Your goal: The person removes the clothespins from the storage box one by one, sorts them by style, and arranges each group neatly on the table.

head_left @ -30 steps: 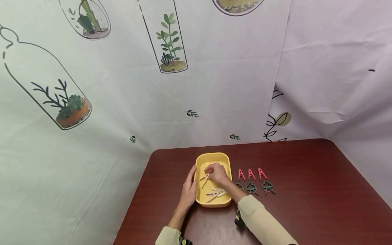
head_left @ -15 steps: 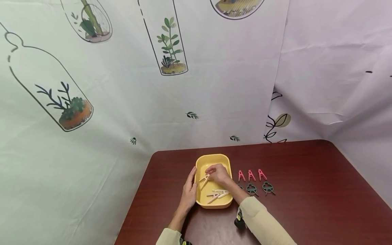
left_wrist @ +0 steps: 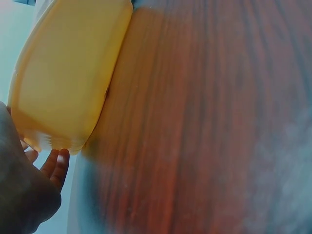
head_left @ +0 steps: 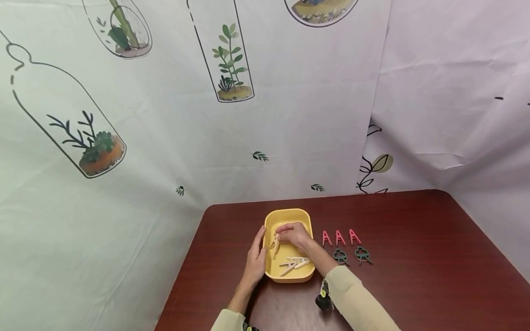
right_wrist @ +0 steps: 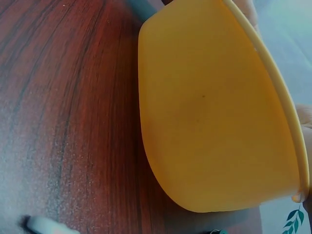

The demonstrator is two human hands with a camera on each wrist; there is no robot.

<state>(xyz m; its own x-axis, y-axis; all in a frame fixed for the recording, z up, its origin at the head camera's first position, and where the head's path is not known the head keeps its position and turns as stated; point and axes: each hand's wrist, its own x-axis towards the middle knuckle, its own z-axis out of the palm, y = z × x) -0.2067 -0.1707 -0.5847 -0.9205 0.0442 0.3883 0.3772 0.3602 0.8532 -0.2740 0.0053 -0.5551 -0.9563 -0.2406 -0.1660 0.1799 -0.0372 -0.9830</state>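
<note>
Yellow tub [head_left: 290,279] on the surface [head_left: 414,253], left hand [head_left: 256,258] stretched along its side, and look, the right hand [head_left: 294,234] pinches a beige clothespin [head_left: 276,248] over its floor; pink clips [head_left: 339,238] lie just to the right!

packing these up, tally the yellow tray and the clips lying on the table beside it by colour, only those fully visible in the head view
yellow tray: 1
pink clips: 3
green clips: 2
total: 6
</note>
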